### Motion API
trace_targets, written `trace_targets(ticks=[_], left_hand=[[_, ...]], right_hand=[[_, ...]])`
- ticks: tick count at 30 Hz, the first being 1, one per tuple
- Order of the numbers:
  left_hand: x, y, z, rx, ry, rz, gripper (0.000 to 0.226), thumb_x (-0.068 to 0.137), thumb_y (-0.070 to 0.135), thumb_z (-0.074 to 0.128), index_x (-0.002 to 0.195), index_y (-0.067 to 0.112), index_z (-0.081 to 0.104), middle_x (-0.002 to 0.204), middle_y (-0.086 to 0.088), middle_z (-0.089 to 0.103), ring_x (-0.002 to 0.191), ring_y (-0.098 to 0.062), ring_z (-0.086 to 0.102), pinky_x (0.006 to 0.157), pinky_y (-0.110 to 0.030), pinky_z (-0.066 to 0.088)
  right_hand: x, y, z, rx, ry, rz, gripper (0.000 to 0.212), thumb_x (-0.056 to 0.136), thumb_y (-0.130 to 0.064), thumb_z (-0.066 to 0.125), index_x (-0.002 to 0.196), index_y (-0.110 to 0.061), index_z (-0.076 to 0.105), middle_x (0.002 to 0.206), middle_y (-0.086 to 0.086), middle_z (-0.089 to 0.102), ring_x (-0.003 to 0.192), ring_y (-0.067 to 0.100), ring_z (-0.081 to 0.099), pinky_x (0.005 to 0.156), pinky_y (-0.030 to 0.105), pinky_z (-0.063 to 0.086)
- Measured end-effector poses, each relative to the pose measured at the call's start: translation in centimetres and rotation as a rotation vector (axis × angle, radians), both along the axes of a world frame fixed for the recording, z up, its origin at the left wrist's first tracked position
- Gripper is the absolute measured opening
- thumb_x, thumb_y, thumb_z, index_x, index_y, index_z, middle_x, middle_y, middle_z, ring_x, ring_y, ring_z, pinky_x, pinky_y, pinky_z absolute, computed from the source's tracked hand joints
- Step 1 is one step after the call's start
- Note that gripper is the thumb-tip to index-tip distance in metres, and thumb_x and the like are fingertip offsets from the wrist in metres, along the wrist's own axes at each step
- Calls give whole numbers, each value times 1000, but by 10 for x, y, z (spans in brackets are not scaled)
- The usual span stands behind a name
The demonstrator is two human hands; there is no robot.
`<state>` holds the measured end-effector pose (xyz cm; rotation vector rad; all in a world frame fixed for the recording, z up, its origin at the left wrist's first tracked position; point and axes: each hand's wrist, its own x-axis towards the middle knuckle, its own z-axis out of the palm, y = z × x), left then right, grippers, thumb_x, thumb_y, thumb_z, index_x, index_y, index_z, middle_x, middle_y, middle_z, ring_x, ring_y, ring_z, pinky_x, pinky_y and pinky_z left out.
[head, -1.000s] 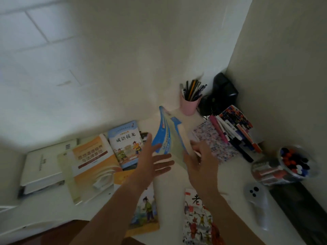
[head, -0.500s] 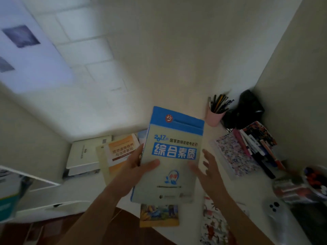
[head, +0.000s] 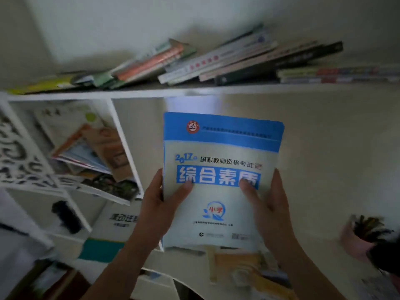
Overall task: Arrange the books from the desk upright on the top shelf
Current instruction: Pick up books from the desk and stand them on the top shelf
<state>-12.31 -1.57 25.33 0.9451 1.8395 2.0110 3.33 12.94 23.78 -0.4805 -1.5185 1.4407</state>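
Change: blue-and-white paperback book (head: 220,180), a second ago tilted on the surface, is now lifted upright below the white top shelf (head: 194,91).
Left hand (head: 158,210): now grips book's left edge, thumb on cover.
Right hand (head: 270,210): now grips right edge likewise.
Shelf contents: leaning books (head: 227,61) there.
Meaning: placement step pending.

The white top shelf (head: 194,90) runs across the upper view. Directly on it lies a row of books, none upright: yellow-green ones flat at its left end (head: 49,84), an orange-spined leaning bundle (head: 151,61) right of those, a long slanted pile (head: 249,59) further right, and a flat stack (head: 337,75) at the far right. Below the shelf's left part, a cubby (head: 116,135) holds tilted magazines (head: 93,152). Lower still, the desk (head: 324,260) carries an orange book (head: 242,267) and a pink pen cup (head: 357,241).
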Motion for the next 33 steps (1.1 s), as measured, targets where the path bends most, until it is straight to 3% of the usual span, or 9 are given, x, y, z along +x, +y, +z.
trace_targets(ticks=[3,9,14,17,20,22,25,29,33], left_hand=[[-32,-39,27,69,22,123,20,92,15,72,111,21,71,100,7,80,87,-12,77,68,-25,60],[-111,-120,65,69,62,145,26,91,32,72,116,27,72,105,4,79,93,-17,77,77,-35,62],[-176,-184,74,51,94,44,38,87,23,81,122,29,69,117,-7,76,101,-27,76,81,-43,63],[-204,-207,84,82,149,72,49,86,16,83,130,25,64,120,-5,75,102,-25,75,77,-35,63],[-224,-219,116,132,241,144,32,87,9,77,115,21,67,100,0,80,88,-18,77,67,-22,59],[-246,-223,144,209,293,210,31,87,8,76,115,19,68,99,2,80,88,-17,77,67,-22,59],[-278,-229,191,306,407,299,32,89,14,77,118,19,65,104,2,78,91,-17,77,71,-29,62],[-332,-226,242,294,714,575,28,95,23,74,118,16,59,99,18,75,86,-5,75,67,-27,62],[-389,-214,249,181,918,849,31,98,34,66,125,23,56,103,11,73,85,-22,73,73,-46,63]], right_hand=[[-46,-33,32,90,14,16,23,95,-15,70,112,-26,59,107,-2,75,91,17,76,73,35,63],[-136,-103,71,80,73,49,25,93,-14,72,109,-30,62,107,-1,77,91,20,76,81,49,62],[-203,-155,90,-61,136,77,25,86,-19,75,108,-26,66,102,3,79,90,28,77,87,60,59],[-233,-178,106,-112,157,129,28,79,-26,76,105,-25,68,104,5,78,88,28,77,86,59,59],[-264,-190,136,-68,168,163,27,86,-25,75,111,-26,68,106,2,78,92,26,77,78,51,61],[-290,-189,170,19,153,211,26,92,-21,71,118,-23,67,106,-1,78,91,21,77,71,39,63],[-341,-175,230,233,38,220,29,93,-28,73,120,-22,64,105,-6,76,92,14,74,75,33,58],[-404,-148,277,499,-178,103,68,80,-43,84,137,-26,51,114,-9,64,102,13,66,93,35,53],[-435,-128,285,935,-524,135,94,71,-61,84,148,-26,41,142,-6,51,126,16,51,95,33,44]])
